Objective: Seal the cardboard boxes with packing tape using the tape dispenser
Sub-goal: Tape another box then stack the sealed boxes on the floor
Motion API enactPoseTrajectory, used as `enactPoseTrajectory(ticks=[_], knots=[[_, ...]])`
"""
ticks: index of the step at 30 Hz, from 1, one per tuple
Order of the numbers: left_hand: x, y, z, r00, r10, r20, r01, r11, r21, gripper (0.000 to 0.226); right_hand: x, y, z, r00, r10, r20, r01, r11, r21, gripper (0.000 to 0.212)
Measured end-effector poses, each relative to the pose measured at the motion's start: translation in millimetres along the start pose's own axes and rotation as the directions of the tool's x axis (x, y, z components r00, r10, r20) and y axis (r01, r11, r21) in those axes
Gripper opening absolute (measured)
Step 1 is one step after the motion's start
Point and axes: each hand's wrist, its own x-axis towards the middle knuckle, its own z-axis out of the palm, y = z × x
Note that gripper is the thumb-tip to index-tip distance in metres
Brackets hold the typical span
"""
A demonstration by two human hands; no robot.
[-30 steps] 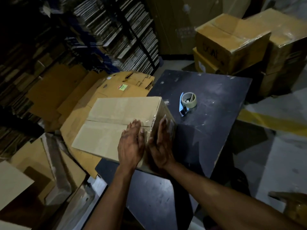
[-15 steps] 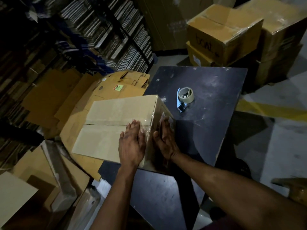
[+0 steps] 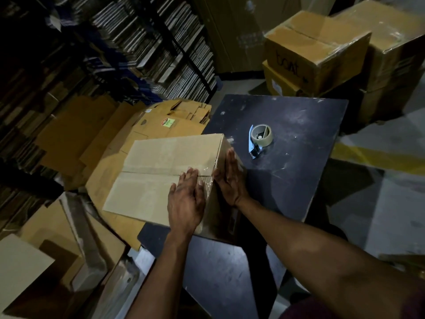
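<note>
Centre of the frame: a closed cardboard box [image 3: 165, 171], matte tan with its two top flaps meeting at a straight seam, sits on the left edge of a dark, scuffed square table [image 3: 299, 139]. A glossy, wrinkled strip of clear tape [image 3: 208, 173] runs along the seam's near end and folds over the right top edge. Your left hand [image 3: 186, 203] lies flat on the box top, fingers straight and together, fingertips on the tape at the seam. Your right hand [image 3: 230, 180] presses flat against the box's right side face, fingers straight, pointing toward the top of the frame; neither hand grips anything. The tape dispenser [image 3: 259, 139], a pale roll on a blue-and-metal cutter, rests on the table to the upper right of both hands, apart from them and from the box. Upper right: stacked taped boxes [image 3: 317, 49]. Left: flattened cardboard sheets [image 3: 76, 134] in a loose pile.
</note>
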Motion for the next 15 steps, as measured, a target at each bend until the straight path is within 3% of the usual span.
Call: enactPoseTrajectory(ticks=[2, 5, 8, 11, 13, 15], knots=[[0, 1, 0, 1.0, 0.001, -0.007, -0.001, 1.0, 0.014, 0.053, -4, 6, -6, 0.999, 0.026, 0.047, -0.026, 1.0, 0.002, 0.121], [-2, 0, 0, 0.999, 0.016, -0.032, -0.016, 1.0, -0.001, 0.05, -12, -21, -9, 0.995, 0.044, -0.094, -0.043, 0.999, 0.02, 0.109], [-8, -5, 0, 0.976, -0.011, -0.216, -0.032, 0.98, -0.195, 0.046, -27, -64, 4, 0.982, -0.127, -0.142, 0.136, 0.989, 0.052, 0.101], [-19, -5, -2, 0.871, -0.258, -0.419, 0.081, 0.915, -0.395, 0.045, -46, -53, 14, 0.959, -0.262, -0.107, 0.264, 0.964, 0.004, 0.102], [-18, 0, -4, 0.776, -0.43, -0.462, 0.152, 0.838, -0.524, 0.045, -57, -16, 11, 0.943, -0.332, -0.04, 0.327, 0.94, -0.093, 0.107], [-17, 1, -4, 0.739, -0.444, -0.507, 0.136, 0.835, -0.533, 0.044, -64, 14, 1, 0.937, -0.343, 0.059, 0.347, 0.908, -0.232, 0.109]])
